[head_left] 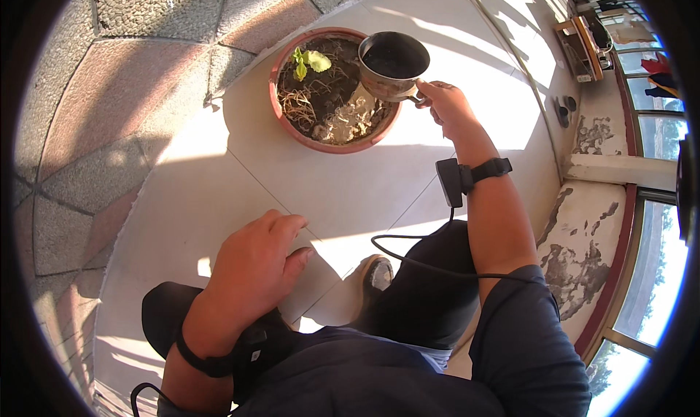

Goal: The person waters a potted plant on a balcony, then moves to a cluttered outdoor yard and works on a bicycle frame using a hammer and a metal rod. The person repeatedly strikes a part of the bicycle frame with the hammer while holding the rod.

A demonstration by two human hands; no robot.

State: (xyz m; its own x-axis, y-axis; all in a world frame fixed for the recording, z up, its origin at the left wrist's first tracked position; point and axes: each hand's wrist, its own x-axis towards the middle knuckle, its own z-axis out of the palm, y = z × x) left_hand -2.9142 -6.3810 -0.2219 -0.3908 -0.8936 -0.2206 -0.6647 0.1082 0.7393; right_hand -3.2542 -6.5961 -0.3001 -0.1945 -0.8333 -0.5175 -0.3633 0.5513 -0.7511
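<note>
A metal mug (386,87) with a dark inside is held over the right part of a round terracotta-coloured plant pot (332,149). My right hand (445,109) grips the mug by its handle, the arm stretched forward. Dark soil (332,89) fills the pot. From its left part grows a small plant (310,62) with light green leaves. Dry stems and pale, crumpled dry matter (346,121) lie on the soil. Whether the mug holds anything is too dark to make out. My left hand (259,260) hovers nearer my body, empty, thumb and forefinger apart.
Pale floor tiles (270,191) lie under the pot, meeting rough stone paving (124,103) at the left. A long hose-like line (510,45) runs along the right. Beyond are a wooden stand (580,48) and a peeling wall (583,249) under windows. A black cable hangs from my right wrist strap (490,170).
</note>
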